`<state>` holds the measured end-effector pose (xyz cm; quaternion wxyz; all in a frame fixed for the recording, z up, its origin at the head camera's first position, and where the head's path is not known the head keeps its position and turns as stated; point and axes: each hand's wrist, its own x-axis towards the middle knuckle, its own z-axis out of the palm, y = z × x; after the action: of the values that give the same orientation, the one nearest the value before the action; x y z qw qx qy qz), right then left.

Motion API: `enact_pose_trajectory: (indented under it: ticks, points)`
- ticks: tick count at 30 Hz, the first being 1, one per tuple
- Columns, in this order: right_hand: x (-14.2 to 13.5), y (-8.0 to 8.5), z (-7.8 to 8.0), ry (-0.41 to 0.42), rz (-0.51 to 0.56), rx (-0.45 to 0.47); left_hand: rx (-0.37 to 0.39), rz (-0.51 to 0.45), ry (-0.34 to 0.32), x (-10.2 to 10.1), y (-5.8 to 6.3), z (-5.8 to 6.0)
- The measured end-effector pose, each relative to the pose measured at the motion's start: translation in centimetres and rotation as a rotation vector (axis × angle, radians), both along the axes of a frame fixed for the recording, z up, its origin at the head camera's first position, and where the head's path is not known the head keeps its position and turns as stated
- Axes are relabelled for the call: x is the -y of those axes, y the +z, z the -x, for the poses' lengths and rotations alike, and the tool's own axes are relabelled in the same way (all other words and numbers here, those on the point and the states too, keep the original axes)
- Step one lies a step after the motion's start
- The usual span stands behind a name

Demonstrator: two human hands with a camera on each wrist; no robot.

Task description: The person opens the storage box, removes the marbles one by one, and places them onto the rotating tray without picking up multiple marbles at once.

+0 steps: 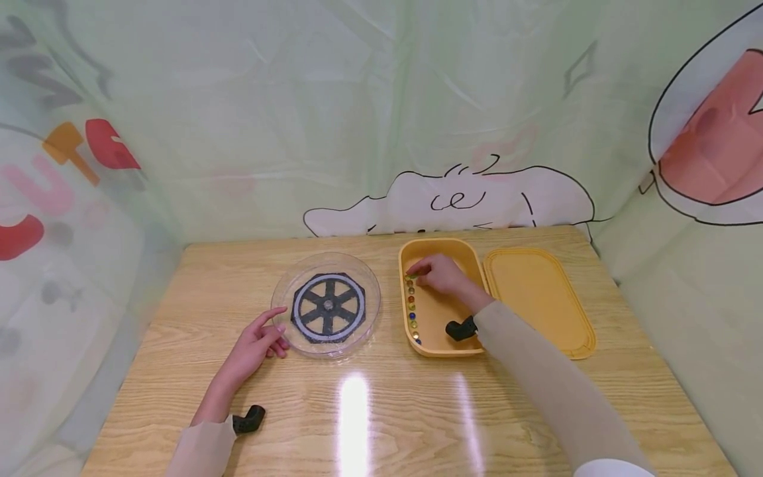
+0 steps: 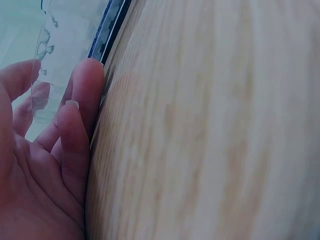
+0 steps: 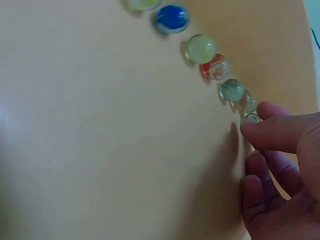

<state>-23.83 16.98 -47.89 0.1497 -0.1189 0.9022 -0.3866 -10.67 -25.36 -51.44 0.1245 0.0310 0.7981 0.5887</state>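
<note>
My right hand (image 1: 438, 273) reaches into a yellow-orange plastic box (image 1: 444, 350). Thumb and forefinger pinch a glass marble (image 3: 252, 118) beside the box wall. A row of colored marbles runs along the box's left side, among them a blue marble (image 3: 172, 19) and a red-streaked marble (image 3: 216, 67). My left hand (image 1: 253, 348) lies at the left edge of a clear round dish (image 1: 372, 311), its fingers relaxed and touching the rim. Inside the dish's outline shows a dark spoked wheel shape (image 1: 328, 307) with a pale ring. Some left fingers show through clear plastic in the left wrist view.
A yellow-orange lid (image 1: 539, 301) lies flat to the right of the box. Both stand on a wood-grain table (image 1: 286, 424). A printed curtain (image 1: 268, 132) encloses the table's back and sides. Black wrist mounts (image 1: 461, 329) stick out from both sleeves.
</note>
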Motion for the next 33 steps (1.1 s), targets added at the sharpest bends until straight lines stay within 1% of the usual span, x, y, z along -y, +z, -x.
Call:
enact_pose_trajectory:
  ticks: [7, 13, 20, 26, 33]
  points:
    - [0.15, -0.22, 0.06, 0.005, -0.031, -0.043, 0.018, -0.005, 0.0, -0.12, 0.18, 0.02]
    - [0.23, -0.28, 0.05, 0.025, -0.054, -0.075, 0.024, -0.014, -0.009, -0.08, 0.33, 0.03]
    - [0.23, -0.2, 0.02, 0.015, -0.052, -0.073, 0.029, -0.013, -0.005, -0.14, 0.31, 0.07]
    - [0.13, -0.03, 0.1, 0.008, -0.045, -0.065, 0.011, -0.006, -0.003, -0.16, 0.44, 0.2]
    - [-0.11, 0.49, 0.08, -0.032, -0.002, -0.059, 0.02, -0.021, -0.008, -0.08, 0.43, 0.03]
